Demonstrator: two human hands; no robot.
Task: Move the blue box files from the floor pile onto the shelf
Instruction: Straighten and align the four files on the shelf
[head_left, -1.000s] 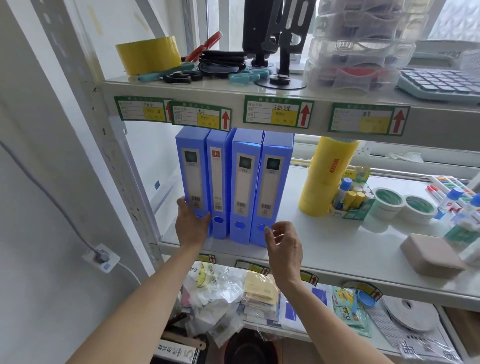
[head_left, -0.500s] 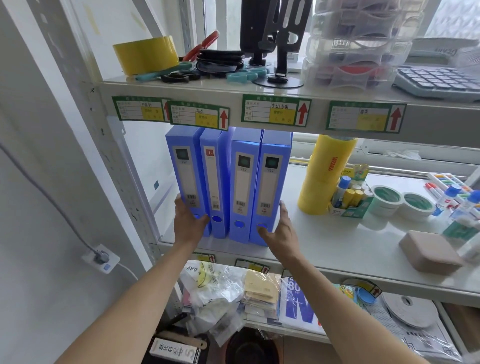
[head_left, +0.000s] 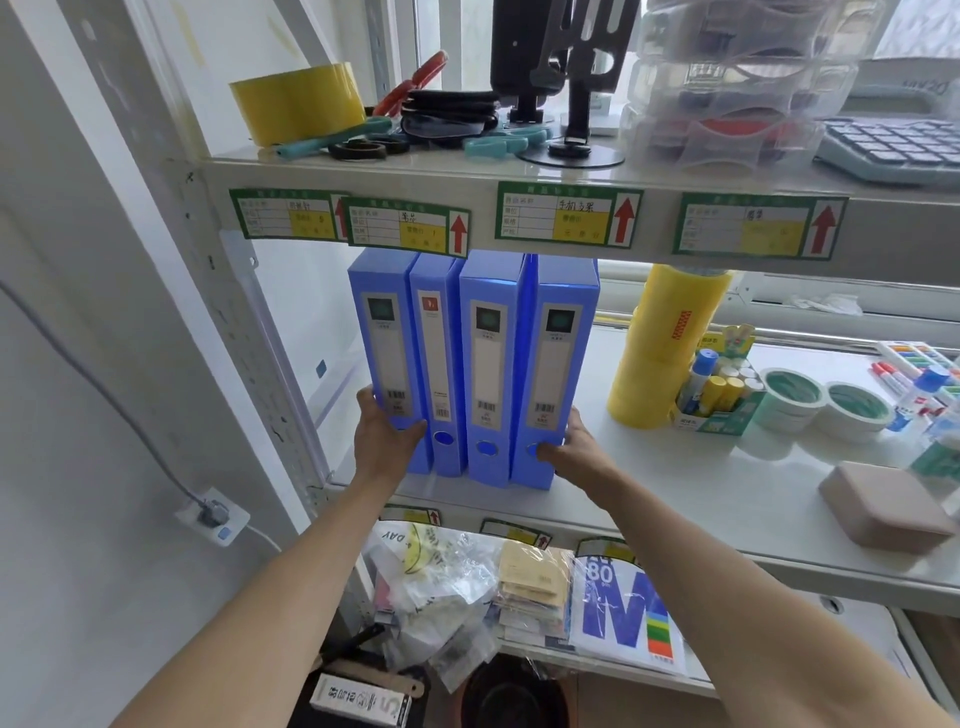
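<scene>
Several blue box files (head_left: 475, 364) stand upright side by side at the left end of the white middle shelf (head_left: 701, 499), spines facing me. My left hand (head_left: 382, 434) clasps the bottom left corner of the leftmost file (head_left: 382, 343), thumb across its spine. My right hand (head_left: 574, 449) presses against the lower right side of the rightmost file (head_left: 558, 364), fingers on its spine near the round hole. The row is squeezed between both hands. No floor pile is in view.
A tall stack of yellow tape rolls (head_left: 665, 343) stands just right of the files, then glue sticks (head_left: 714, 389), green-cored tape rolls (head_left: 826, 402) and a beige block (head_left: 883, 501). The metal upright (head_left: 244, 332) is left of the files. Bags and paper packs fill the lower shelf (head_left: 519, 587).
My right hand moved from the air in front of the shelf onto the side of the rightmost file. The row shifted slightly left and closed up. My left hand stayed on the leftmost file.
</scene>
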